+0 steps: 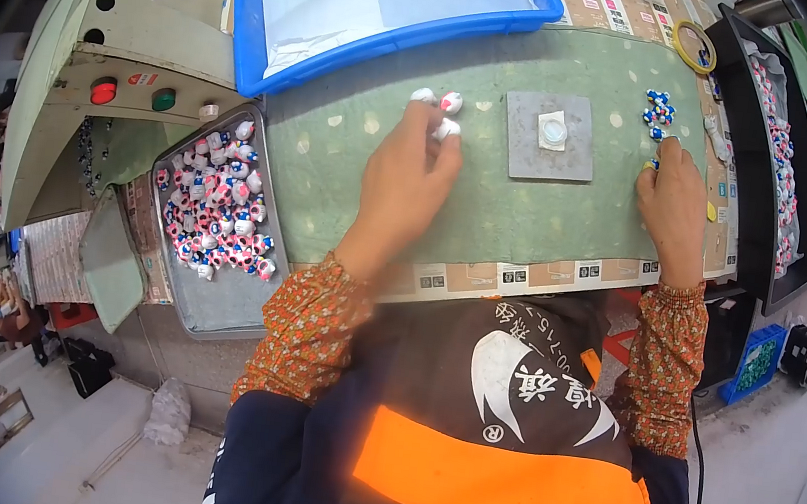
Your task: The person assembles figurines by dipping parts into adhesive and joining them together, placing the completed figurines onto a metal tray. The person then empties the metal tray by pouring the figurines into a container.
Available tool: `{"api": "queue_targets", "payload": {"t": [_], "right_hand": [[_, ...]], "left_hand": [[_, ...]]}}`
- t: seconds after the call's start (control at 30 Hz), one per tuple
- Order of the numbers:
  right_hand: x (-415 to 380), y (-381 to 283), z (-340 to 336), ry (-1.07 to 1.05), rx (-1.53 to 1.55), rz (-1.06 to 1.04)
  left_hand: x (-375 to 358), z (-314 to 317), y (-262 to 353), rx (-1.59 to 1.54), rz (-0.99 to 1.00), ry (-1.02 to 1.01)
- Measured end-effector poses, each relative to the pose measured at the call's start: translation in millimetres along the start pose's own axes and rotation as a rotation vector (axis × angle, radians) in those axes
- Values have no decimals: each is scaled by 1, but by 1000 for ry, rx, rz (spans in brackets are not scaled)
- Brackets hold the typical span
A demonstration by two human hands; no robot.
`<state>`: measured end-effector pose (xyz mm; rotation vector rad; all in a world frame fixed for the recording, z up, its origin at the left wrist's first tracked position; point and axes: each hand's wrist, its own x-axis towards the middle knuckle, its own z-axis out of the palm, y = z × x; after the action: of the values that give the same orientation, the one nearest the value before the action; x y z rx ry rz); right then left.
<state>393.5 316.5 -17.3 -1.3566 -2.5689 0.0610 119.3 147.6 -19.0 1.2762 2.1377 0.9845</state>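
My left hand [404, 180] is over the green mat, fingers curled around a small white toy head [447, 129] at the thumb tip. Just beyond the fingertips lie another white head [424, 95] and one with a pink patch [452, 103]. On the right side of the mat, my right hand [673, 207] pinches a small blue piece [651, 166], partly hidden by the fingers. Several blue-and-white pieces [659, 110] lie just past that hand. Between the hands rests a grey square plate [526, 156] with a small round clear item [552, 130] on a white pad.
A metal tray [202, 293] of pink, white and blue toy heads stands at left, beside a machine housing with red [104, 91] and green buttons [163, 100]. A blue tray [399, 42] lies at the back. Black bins [754, 144] and a tape roll [693, 48] are at right.
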Motion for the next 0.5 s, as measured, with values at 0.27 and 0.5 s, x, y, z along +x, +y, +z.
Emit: {"api": "queue_targets", "payload": {"t": [0.27,0.5], "right_hand": [[-1,-26,-18,-158,659,233],[1,-62,-25,-236,1047,137]], "left_hand": [[-25,-18,9,-1153,-491,-377],[-34,-17,13,-1252,-481,-436]]}}
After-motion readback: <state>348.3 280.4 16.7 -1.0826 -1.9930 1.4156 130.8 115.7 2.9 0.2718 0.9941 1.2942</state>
